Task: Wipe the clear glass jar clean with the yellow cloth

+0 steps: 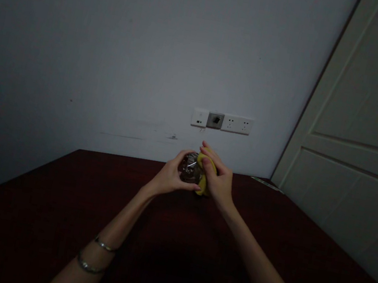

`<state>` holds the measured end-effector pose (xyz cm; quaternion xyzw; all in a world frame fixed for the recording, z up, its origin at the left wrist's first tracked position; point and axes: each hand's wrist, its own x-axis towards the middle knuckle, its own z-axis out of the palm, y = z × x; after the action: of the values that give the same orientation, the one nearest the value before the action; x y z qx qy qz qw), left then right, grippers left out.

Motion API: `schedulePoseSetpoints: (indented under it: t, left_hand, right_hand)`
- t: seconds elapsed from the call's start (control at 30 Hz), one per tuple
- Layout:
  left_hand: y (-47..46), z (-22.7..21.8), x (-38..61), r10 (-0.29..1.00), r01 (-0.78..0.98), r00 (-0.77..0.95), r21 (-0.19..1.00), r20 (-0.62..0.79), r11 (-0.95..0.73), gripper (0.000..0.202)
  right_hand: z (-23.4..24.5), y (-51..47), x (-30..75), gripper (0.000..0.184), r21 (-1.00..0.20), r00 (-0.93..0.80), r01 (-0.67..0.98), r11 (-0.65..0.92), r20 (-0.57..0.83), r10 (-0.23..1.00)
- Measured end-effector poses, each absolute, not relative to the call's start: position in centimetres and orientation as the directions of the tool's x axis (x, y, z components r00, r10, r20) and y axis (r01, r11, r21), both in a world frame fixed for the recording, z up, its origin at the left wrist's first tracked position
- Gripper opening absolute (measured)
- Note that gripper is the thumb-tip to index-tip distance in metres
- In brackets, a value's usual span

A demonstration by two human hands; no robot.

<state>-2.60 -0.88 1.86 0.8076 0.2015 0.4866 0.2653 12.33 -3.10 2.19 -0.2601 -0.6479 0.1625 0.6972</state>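
My left hand (168, 177) is wrapped round a small clear glass object (190, 167), perhaps a jar or cup, held just above the dark red table (53, 205) near its far edge. My right hand (219, 181) presses a yellow cloth or sponge (204, 176) against the right side of the glass, fingers curled over it. Both arms reach forward from the bottom of the view. Two thin silver bangles (96, 254) sit on my left wrist.
A pale wall (136, 44) stands behind the table, with a row of power sockets and a switch (221, 121) just above the hands. A white panelled door (367, 144) fills the right side. A thin flat strip (266, 183) lies at the table's far right corner.
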Motion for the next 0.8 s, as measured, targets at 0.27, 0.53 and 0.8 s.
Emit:
schedulePoseSetpoints:
  t: [0.27, 0.53, 0.8]
  left_hand:
    - [-0.8, 1.5, -2.4, 0.591, 0.137, 0.466, 0.606, 0.658, -0.784, 0.079]
    - [-0.6, 1.5, -2.5, 0.548, 0.239, 0.47, 0.499, 0.691, -0.833, 0.077]
    - [-1.2, 2.5, -2.8, 0.492, 0.299, 0.542, 0.39, 0.682, -0.871, 0.078]
  right_hand:
    - [2.3, -3.1, 12.6, 0.025, -0.545, 0.055, 0.199, 0.814, 0.836, 0.546]
    - [2.5, -3.8, 12.5, 0.025, -0.39, -0.077, 0.335, 0.858, 0.896, 0.438]
    - [2.8, -3.7, 12.8, 0.021, -0.522, 0.053, 0.297, 0.8, 0.845, 0.532]
